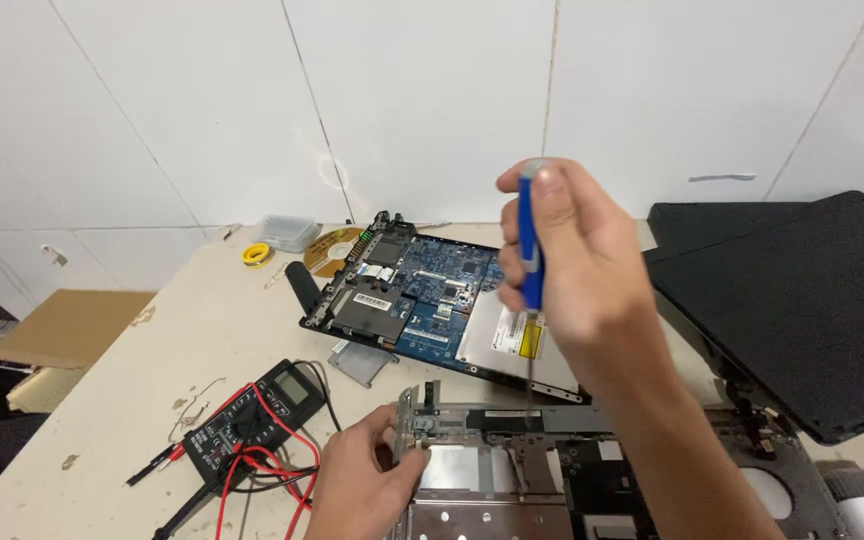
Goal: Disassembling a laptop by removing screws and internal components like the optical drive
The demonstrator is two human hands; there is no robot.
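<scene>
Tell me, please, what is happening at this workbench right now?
A person is working on a taken-apart laptop. The right hand holds a blue-handled screwdriver upright, tip down over a metal laptop frame. The left hand grips that frame's left edge at a hinge bracket. Behind lies the laptop base with its blue motherboard exposed; a black multimeter with red and black leads sits to the left.

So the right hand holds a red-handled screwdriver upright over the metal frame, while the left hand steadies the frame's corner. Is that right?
Not quite: the handle is blue, not red. The head view shows the right hand holding the blue-handled screwdriver upright over the metal frame, while the left hand steadies the frame's corner.
</scene>
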